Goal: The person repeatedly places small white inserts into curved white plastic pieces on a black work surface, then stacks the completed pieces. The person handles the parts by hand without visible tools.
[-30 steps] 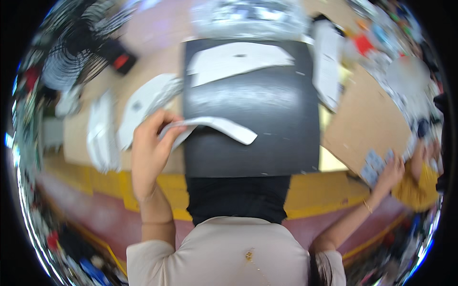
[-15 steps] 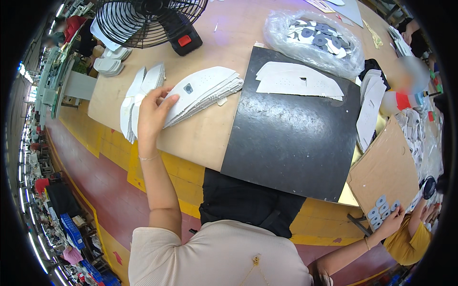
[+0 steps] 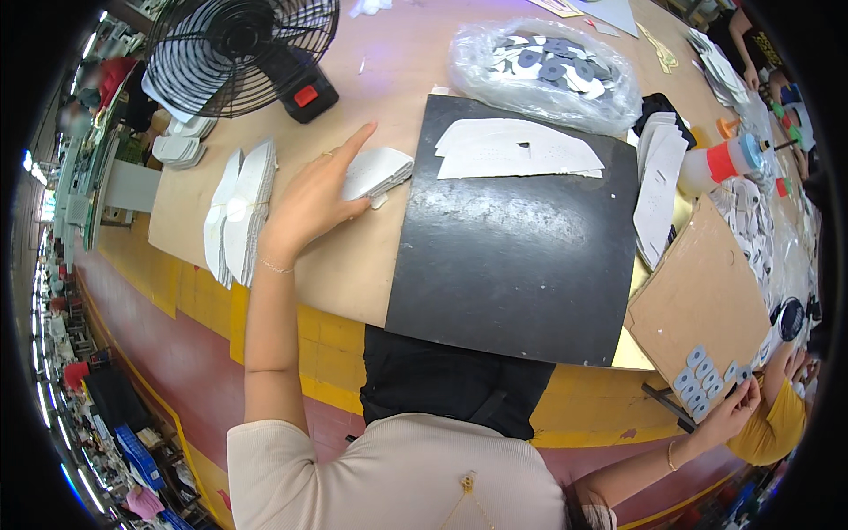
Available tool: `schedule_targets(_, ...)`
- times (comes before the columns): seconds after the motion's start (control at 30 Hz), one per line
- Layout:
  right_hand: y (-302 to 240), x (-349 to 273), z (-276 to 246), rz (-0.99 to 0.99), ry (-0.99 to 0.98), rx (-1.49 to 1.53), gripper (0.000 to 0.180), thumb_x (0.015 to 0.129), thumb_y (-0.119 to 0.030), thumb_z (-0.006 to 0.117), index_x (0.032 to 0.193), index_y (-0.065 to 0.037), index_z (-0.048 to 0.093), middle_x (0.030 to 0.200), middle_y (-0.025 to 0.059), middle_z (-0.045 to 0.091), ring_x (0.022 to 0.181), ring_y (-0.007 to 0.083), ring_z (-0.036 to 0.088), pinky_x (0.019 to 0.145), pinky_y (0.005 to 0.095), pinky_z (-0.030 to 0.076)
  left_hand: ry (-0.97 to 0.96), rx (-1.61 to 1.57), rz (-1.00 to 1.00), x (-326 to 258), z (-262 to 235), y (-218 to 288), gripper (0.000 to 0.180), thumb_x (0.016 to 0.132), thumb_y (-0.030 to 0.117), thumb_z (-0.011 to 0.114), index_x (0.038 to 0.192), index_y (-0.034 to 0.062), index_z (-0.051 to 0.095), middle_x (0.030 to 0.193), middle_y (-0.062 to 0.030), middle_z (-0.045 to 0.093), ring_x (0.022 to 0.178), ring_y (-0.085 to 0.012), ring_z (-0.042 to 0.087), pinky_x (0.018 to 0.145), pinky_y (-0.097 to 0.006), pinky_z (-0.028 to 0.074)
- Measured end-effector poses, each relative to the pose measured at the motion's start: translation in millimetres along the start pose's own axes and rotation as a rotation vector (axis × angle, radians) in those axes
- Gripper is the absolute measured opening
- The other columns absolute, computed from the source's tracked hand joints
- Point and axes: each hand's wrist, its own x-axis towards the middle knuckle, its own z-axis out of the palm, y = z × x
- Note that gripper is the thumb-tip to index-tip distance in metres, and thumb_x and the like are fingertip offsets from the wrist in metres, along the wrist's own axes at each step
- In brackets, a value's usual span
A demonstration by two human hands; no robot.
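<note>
My left hand (image 3: 314, 194) is open, thumb and fingers spread apart. It reaches over a stack of white curved cut pieces (image 3: 382, 170), hiding much of it. Left of that hand lies a tied bundle of similar white pieces (image 3: 249, 208). At the lower right, my right hand (image 3: 731, 415) pinches a small grey oval patch with a dark centre (image 3: 743, 374) by its edge. Beside it, rows of like grey patches (image 3: 698, 382) lie on a brown cardboard sheet (image 3: 698, 283). White curved pieces (image 3: 503, 152) rest on the black board (image 3: 512, 265) in front of me.
A black fan (image 3: 243, 53) stands at the far left of the table. Behind the board sits a clear plastic bag (image 3: 548, 75) of grey and white pieces. To the right are a white stack (image 3: 658, 181) and a bottle with a red band (image 3: 720, 163). A co-worker's yellow sleeve (image 3: 773, 433) shows nearby.
My left hand has opened its fingers and spread across the white stack, covering more of it. My right hand has shifted slightly rightward at the patches. The whole view has shifted a little.
</note>
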Motion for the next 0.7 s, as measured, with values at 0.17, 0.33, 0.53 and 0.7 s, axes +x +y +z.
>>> schedule_targets(0.17,-88,-47,44,-0.027,-0.199,0.363,0.017,0.105,-0.013,0.062,0.113,0.001,0.067,0.103,0.0056,0.069,0.095,0.0124,0.062,0.085,0.0265,0.051,0.387,-0.013,0.349,19,20,31,0.083,0.083,0.033,0.083,0.152,0.0061,0.047,0.122,-0.0232,0.064,0.115,-0.0379,0.06,0.101,-0.046,0.047)
schedule_targets(0.33,-189,-127,107,-0.27,-0.655,0.606,0.008,0.097,-0.006,0.069,0.103,-0.002,0.069,0.098,0.0093,0.067,0.09,0.0193,0.063,0.08,0.0296,0.051,0.268,-0.009,0.27,60,49,95,0.065,0.089,0.036,0.078,0.139,-0.0007,0.06,0.126,-0.0199,0.061,0.115,-0.0385,0.058,0.102,-0.044,0.047)
schedule_targets(0.53,-207,-160,108,-0.067,-0.775,0.882,0.007,0.095,0.001,0.07,0.101,0.0,0.069,0.1,0.0088,0.065,0.085,0.0141,0.059,0.076,0.0252,0.049,0.324,-0.018,0.329,69,61,114,0.032,0.09,0.019,0.076,0.115,0.0007,0.069,0.119,-0.0172,0.063,0.107,-0.0358,0.06,0.092,-0.044,0.048)
schedule_targets(0.7,-194,-139,95,0.177,-0.753,1.084,0.01,0.098,0.001,0.066,0.108,0.001,0.065,0.107,0.0081,0.061,0.091,0.0125,0.059,0.081,0.0248,0.05,0.166,-0.546,0.443,38,35,158,0.01,0.09,0.004,0.067,0.099,0.0013,0.065,0.092,-0.0186,0.07,0.088,-0.0402,0.067,0.077,-0.046,0.051)
